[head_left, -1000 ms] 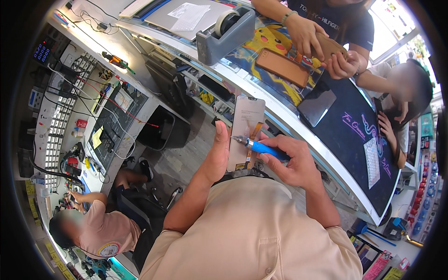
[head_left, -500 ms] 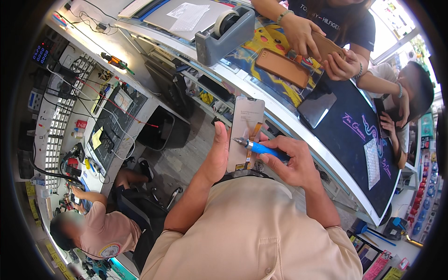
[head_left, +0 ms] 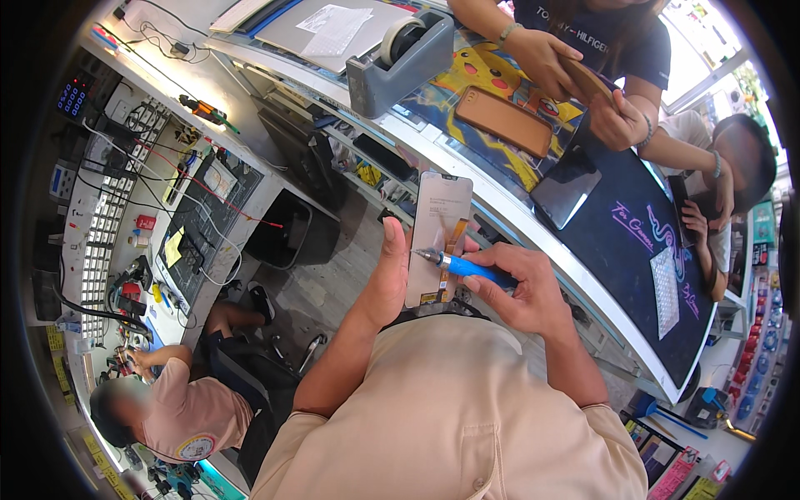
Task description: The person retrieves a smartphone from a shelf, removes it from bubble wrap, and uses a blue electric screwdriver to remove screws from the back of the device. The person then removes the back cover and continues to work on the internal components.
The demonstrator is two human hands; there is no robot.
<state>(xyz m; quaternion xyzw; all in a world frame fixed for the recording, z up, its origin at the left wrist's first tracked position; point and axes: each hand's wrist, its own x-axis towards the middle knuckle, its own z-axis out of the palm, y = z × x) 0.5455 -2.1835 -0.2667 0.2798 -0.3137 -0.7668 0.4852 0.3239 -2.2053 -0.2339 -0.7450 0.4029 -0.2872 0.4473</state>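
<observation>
Gripping blue tool [head_left: 469, 267] in right hand [head_left: 527, 292], panel [head_left: 442, 200] apparently in left hand [head_left: 387, 273], tape dispenser [head_left: 396, 77] beyond

The window [head_left: 687, 46] glares — edges bend and darken.

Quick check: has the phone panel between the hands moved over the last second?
No. Judged against the black bin on the floor, the phone panel shows no visible shift in any direction.

Blue tool [head_left: 463, 265] over pale panel [head_left: 435, 223]
</observation>
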